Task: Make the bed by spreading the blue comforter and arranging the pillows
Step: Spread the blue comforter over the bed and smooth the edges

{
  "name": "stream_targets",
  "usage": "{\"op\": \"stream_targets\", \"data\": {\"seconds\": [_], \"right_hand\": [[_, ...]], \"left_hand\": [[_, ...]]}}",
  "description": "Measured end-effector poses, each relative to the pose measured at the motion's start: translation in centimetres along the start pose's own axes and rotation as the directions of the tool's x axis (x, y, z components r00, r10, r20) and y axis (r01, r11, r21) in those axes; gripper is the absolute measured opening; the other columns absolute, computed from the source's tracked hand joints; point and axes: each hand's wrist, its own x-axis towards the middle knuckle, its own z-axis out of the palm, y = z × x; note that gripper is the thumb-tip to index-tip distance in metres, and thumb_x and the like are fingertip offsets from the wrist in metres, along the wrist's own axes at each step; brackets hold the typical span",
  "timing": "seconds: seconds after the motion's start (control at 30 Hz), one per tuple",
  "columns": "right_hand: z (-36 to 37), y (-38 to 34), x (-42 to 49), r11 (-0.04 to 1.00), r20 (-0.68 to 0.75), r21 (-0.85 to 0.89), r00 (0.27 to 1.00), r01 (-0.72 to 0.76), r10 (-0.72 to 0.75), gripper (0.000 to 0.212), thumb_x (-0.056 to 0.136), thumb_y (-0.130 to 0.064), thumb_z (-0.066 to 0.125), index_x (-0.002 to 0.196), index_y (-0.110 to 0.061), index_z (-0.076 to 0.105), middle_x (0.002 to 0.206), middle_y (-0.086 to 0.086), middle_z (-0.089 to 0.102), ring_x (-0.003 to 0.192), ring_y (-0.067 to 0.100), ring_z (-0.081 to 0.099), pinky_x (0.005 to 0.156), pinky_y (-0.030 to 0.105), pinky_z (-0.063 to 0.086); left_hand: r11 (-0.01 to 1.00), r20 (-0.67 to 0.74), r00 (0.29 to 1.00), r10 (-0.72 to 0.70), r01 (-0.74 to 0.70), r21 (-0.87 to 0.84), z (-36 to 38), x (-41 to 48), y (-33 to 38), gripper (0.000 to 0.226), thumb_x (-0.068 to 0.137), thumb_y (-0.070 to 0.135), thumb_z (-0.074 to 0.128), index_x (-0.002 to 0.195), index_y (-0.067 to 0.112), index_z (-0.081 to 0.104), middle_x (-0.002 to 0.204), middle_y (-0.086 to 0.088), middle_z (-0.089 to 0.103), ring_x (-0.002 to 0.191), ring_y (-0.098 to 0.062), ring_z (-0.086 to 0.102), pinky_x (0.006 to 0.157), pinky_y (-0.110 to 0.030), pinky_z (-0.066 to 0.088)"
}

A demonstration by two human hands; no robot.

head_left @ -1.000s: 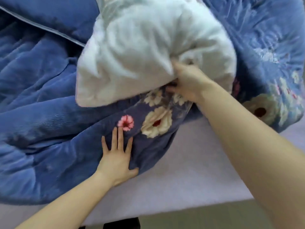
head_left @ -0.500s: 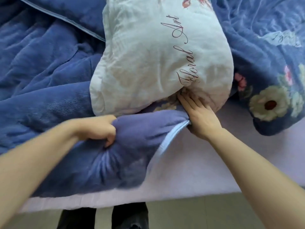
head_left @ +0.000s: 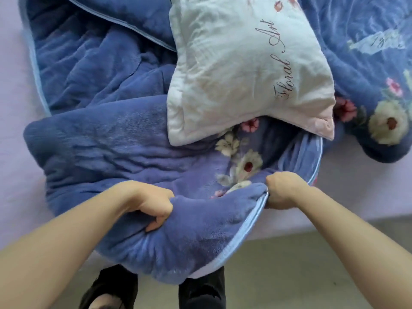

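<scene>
Your left grip (head_left: 153,206) and right grip (head_left: 283,190) clenched the blue comforter (head_left: 100,148) on your side of the pillow (head_left: 234,70).
Your right grip had just let go of the pillow, which lay atop the comforter; spreading could probably begin.

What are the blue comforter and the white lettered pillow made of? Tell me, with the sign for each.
The thick blue comforter looks like plush fleece, matte: fuzzy nap with brushed streaks, rounded folds. The white script-lettered pillow seems covered in thin woven cotton or a blend, smooth: fine sharp creases.
</scene>
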Motion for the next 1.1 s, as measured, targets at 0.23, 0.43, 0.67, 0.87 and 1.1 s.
{"op": "stream_targets", "data": {"seconds": [0.23,0.43,0.67,0.87,1.1], "right_hand": [[7.7,-14.4,-6.2,0.728,0.457,0.668,0.857,-0.154,-0.239,0.014,0.078,-0.028,0.059,0.069,-0.019,0.066,0.068,-0.002,0.068,0.057,0.008,0.060,0.055,0.017,0.047],[9.5,-23.1,-2.3,0.784,0.231,0.613,0.971,-0.098,-0.060,0.020,0.069,-0.035,0.059,0.065,-0.019,0.047,0.069,0.002,0.055,0.074,0.025,0.055,0.055,0.031,0.037],[-3.6,-24.2,3.0,0.484,-0.238,0.864,0.960,0.141,0.144,0.014,0.079,-0.005,0.058,0.070,-0.012,0.066,0.064,-0.003,0.063,0.061,0.011,0.053,0.059,0.021,0.041],[-16.2,-28.1,6.8,0.480,-0.547,0.786,0.801,0.390,0.245,0.017,0.082,-0.008,0.056,0.089,-0.018,0.067,0.072,-0.009,0.062,0.069,0.011,0.054,0.064,0.015,0.039],[-25.6,-35.2,13.3,0.676,-0.445,0.689,0.889,0.263,0.108,0.022,0.086,-0.032,0.057,0.079,-0.011,0.056,0.072,0.001,0.052,0.072,0.022,0.050,0.063,0.028,0.040]], "left_hand": [[0.997,0.277,0.961,-0.016,-0.005,0.076,6.2,-4.5,-8.8,0.017,0.036,-0.001,0.059,0.044,0.014,0.058,0.057,0.005,0.052,0.064,-0.019,0.054,0.059,-0.025,0.041],[0.974,-0.175,0.981,-0.082,0.042,-0.221,15.0,-2.4,-21.3,0.021,0.052,0.004,0.053,0.054,0.024,0.058,0.062,0.008,0.066,0.063,-0.007,0.058,0.052,-0.017,0.042],[0.559,-0.683,0.670,-0.291,-0.461,-0.689,11.8,-2.4,-22.3,0.033,0.080,-0.017,0.047,0.071,0.010,0.064,0.074,-0.008,0.073,0.062,-0.009,0.067,0.065,-0.022,0.050],[0.690,-0.747,-0.108,-0.656,-0.488,-0.535,4.8,-6.8,-26.9,0.070,0.076,0.025,0.075,0.137,0.020,0.039,0.135,-0.008,0.046,0.125,-0.020,0.043,0.105,-0.030,0.034],[0.585,-0.557,0.826,-0.084,-0.412,-0.699,5.5,-4.9,-29.0,0.033,0.073,0.035,0.080,0.102,0.023,0.070,0.099,0.008,0.075,0.098,-0.010,0.069,0.094,-0.034,0.053]]}}
